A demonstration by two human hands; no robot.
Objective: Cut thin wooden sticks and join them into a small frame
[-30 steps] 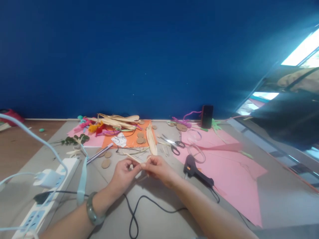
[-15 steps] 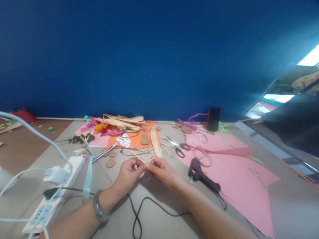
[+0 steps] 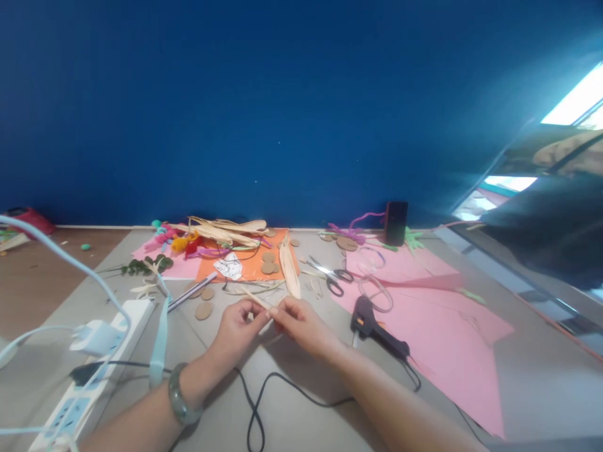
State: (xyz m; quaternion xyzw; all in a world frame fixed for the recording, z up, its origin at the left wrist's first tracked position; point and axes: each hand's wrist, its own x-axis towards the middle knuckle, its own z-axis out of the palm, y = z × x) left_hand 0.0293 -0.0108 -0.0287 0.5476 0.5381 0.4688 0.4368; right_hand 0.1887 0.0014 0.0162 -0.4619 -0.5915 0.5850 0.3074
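Note:
My left hand and my right hand meet at the centre of the table. Both pinch a thin, pale strip of dried husk, whose one end points up and to the left. Part of the strip is hidden by my fingers, and a curved pale piece shows faintly under them. Just beyond my right hand lies a broad dried corn husk. Scissors with dark handles rest to the right of it. Round wooden slices lie beyond my left hand.
A black glue gun lies partly on pink paper at right, its cable looping in front of me. A white power strip with cords stands left. Behind are a husk bundle, orange paper and an upright phone.
The whole scene has shifted slightly left as the camera turned a little to the right. My hands keep pinching the strip, with only slight finger movement.

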